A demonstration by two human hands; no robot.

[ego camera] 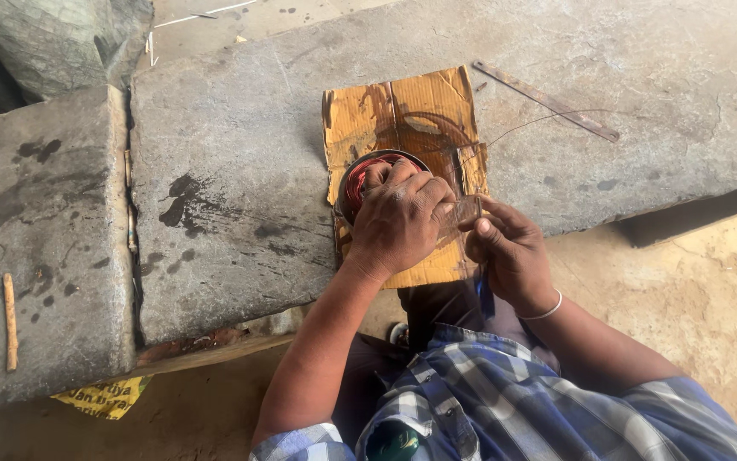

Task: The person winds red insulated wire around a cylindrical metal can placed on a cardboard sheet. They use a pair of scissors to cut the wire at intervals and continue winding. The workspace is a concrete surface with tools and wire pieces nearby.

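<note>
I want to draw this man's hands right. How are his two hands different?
The left hand lies palm down, spread over the round metal piece with red wire; the right hand curls, pinching a small clear strip. The right wrist wears a white band; the left is bare. Both work above the cardboard.

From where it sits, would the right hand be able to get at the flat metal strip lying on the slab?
Probably yes. The right hand is by the cardboard, and bare stone slab lies between it and the metal strip.

Both hands [403, 218] [505, 248] close together, fingers curled
</note>
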